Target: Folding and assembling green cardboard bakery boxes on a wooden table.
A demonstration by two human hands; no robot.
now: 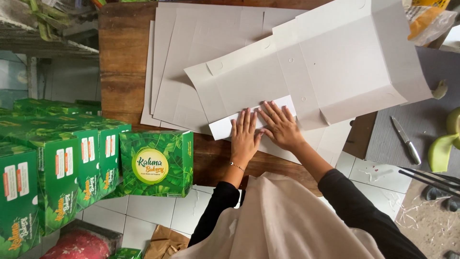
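A flat, unfolded white cardboard box blank (306, 76) lies across a stack of similar white blanks (191, 57) on a wooden table (122, 62). My left hand (245, 136) and my right hand (280, 125) lie side by side, palms down with fingers spread, pressing a folded white flap (225, 125) at the near edge of the blank. Neither hand holds anything. A thin bracelet circles my left wrist, and both arms wear black sleeves.
Several folded green leaf-print boxes (155, 163) stand on the white tiled floor at the left. A knife (406, 140) rests on a grey mat at the right, near green peel pieces (443, 148). A red packet (79, 243) and brown paper (165, 242) sit near my knees.
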